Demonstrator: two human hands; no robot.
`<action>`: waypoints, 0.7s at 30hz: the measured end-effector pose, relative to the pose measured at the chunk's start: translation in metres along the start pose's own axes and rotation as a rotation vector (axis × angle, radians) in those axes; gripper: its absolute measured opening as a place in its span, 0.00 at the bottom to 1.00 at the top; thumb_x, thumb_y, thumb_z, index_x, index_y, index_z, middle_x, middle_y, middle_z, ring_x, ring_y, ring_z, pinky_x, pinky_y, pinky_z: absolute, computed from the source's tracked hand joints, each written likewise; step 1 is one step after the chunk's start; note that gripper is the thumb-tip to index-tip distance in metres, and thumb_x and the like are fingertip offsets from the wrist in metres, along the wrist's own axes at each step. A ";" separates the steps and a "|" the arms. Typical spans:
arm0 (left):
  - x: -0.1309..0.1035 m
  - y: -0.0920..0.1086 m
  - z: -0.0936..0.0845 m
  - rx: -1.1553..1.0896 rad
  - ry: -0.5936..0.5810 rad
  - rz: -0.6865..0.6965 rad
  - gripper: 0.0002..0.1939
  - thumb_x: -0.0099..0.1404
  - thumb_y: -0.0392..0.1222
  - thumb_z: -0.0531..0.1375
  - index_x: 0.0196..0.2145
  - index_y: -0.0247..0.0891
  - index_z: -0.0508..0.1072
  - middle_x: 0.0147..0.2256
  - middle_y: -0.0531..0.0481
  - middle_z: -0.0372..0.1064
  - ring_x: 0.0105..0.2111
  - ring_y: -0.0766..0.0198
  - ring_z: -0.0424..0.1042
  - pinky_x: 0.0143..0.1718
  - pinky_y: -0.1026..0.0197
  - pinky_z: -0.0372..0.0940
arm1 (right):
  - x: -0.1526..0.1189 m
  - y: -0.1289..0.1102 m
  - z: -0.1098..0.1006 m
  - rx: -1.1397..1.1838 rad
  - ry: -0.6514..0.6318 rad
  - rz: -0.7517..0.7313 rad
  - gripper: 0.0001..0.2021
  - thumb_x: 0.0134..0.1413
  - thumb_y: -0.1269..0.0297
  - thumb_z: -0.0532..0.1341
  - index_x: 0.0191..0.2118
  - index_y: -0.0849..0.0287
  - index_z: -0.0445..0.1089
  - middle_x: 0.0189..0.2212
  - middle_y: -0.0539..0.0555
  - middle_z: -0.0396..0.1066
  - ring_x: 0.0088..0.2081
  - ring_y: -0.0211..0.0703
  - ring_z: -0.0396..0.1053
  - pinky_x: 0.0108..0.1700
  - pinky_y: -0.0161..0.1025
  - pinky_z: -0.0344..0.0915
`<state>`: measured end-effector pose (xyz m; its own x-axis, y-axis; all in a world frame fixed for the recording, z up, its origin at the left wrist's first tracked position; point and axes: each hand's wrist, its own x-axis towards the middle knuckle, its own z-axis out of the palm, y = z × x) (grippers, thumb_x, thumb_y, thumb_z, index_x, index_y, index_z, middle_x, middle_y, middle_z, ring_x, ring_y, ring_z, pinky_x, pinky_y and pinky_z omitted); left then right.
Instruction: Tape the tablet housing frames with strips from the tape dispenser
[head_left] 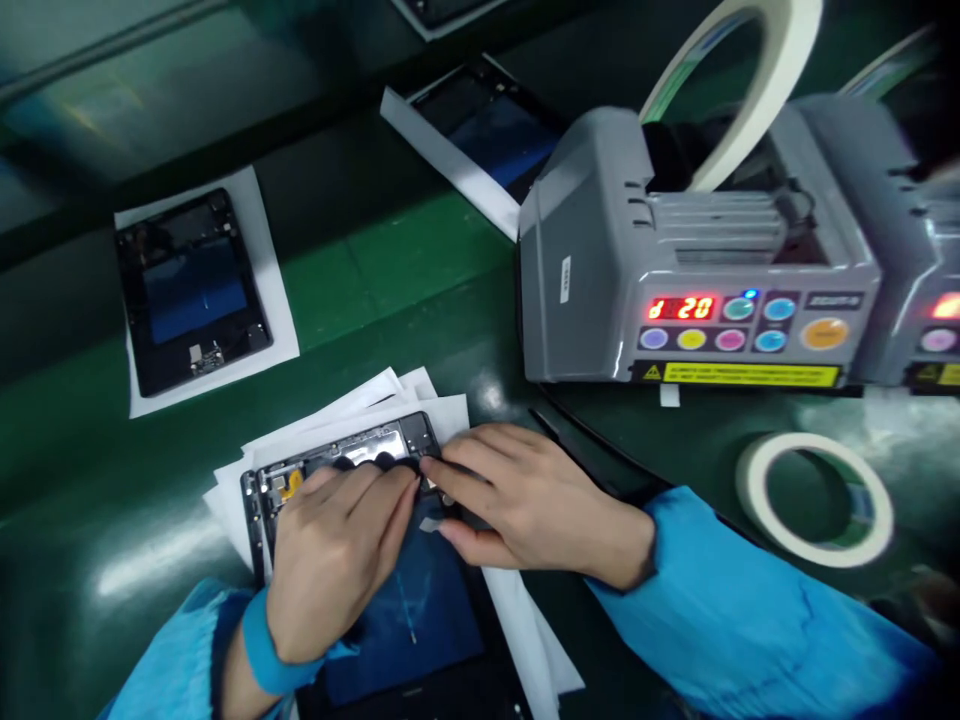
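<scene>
An opened tablet [420, 620] with bare inner parts and a blue film over its middle lies tilted on several white paper sheets [352, 405]. My left hand [341, 545], with a blue band on the wrist, rests over its upper part. Its fingers are bent and pressed together; black covers show at the fingertips, and what is under them is hidden. My right hand [517, 500] reaches in from the right, its fingertips touching the tablet near the left fingers. A small pale piece of tape [430, 524] sticks out at the right thumb's tip.
A grey tape dispenser [577, 270] with a lit red display stands at the right, a second one [941, 270] beside it. A loose tape roll [757, 490] lies in front. Other opened tablets [131, 330] lie on paper behind. A black cable [600, 435] runs near my right arm.
</scene>
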<state>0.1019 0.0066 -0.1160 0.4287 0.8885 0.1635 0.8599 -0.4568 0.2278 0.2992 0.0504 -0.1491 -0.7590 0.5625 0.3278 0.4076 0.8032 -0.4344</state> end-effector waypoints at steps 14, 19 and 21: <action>0.001 -0.012 -0.003 -0.118 -0.109 0.050 0.07 0.67 0.35 0.54 0.38 0.36 0.72 0.34 0.47 0.70 0.35 0.61 0.67 0.38 0.57 0.64 | -0.005 -0.008 0.000 -0.225 -0.013 -0.076 0.18 0.59 0.56 0.54 0.47 0.64 0.70 0.38 0.58 0.72 0.38 0.47 0.67 0.46 0.47 0.64; 0.001 -0.015 0.000 -0.155 -0.102 0.067 0.08 0.68 0.36 0.53 0.37 0.35 0.72 0.33 0.46 0.70 0.35 0.60 0.66 0.38 0.56 0.63 | -0.006 -0.011 -0.002 -0.243 -0.002 -0.085 0.19 0.59 0.54 0.54 0.46 0.64 0.71 0.37 0.56 0.73 0.37 0.47 0.67 0.44 0.46 0.64; 0.002 -0.016 0.002 -0.177 -0.104 0.065 0.09 0.68 0.37 0.53 0.37 0.35 0.72 0.33 0.47 0.69 0.34 0.61 0.66 0.38 0.57 0.63 | -0.006 -0.012 -0.002 -0.232 0.012 -0.077 0.19 0.59 0.54 0.54 0.45 0.64 0.72 0.36 0.56 0.73 0.37 0.47 0.68 0.41 0.45 0.65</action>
<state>0.0892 0.0157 -0.1214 0.5161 0.8523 0.0852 0.7714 -0.5057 0.3863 0.2996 0.0378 -0.1442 -0.7868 0.4993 0.3628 0.4557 0.8664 -0.2041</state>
